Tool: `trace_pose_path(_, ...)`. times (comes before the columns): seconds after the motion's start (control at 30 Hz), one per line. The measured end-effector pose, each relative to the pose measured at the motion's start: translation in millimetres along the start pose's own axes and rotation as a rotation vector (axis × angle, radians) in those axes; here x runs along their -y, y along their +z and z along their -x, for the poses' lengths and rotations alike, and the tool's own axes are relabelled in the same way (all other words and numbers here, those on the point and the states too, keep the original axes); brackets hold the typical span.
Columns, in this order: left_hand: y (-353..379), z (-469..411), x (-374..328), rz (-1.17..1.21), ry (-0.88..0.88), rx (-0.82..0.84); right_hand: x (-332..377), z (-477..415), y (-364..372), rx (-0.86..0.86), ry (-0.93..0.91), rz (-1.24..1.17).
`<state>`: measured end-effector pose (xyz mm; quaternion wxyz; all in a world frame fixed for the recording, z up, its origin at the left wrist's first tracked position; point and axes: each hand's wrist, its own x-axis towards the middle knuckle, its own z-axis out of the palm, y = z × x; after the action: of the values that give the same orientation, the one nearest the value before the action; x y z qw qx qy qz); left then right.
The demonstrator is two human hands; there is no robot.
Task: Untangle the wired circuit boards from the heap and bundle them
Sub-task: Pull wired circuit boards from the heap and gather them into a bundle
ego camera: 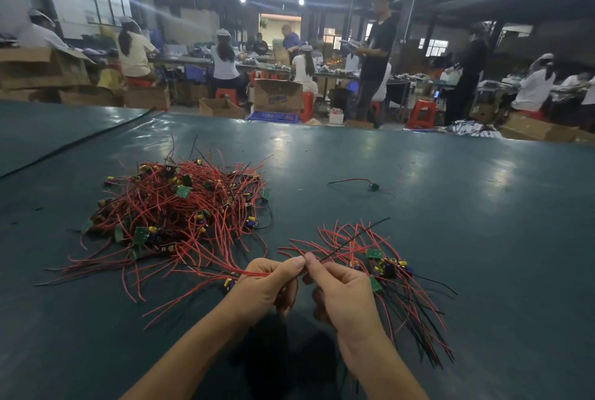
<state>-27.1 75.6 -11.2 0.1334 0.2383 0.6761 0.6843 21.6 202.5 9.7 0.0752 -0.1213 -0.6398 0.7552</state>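
Observation:
A tangled heap of small green circuit boards with red and black wires [180, 209] lies on the dark green table, left of centre. My left hand [267, 283] pinches a red wire that trails back toward the heap, with a small board hanging by its wrist. My right hand [341, 290] pinches a black wire and holds a sorted bunch of wired boards [386, 270], whose wires fan out up and down to its right. The two hands meet fingertip to fingertip in front of me.
One loose wired board [373, 187] lies alone on the table [483, 206] to the far right. Beyond the table's far edge are cardboard boxes [277, 95], red stools and several people working at benches.

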Motion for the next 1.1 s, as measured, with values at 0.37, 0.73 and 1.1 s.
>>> trace_pose_path(0.37, -5, 3, -22, -0.023, 0.01, 0.052, 22, -21, -49, -0.273, -0.016, -0.378)
trace_pose_path(0.73, 6, 1, -5, 0.114, -0.149, -0.111, 11, -26, -48, -0.423, -0.224, -0.377)
trace_pose_path(1.1, 4, -8, -4, 0.68, -0.187, -0.527, 10, -13, -30, -0.181, -0.505, -0.091)
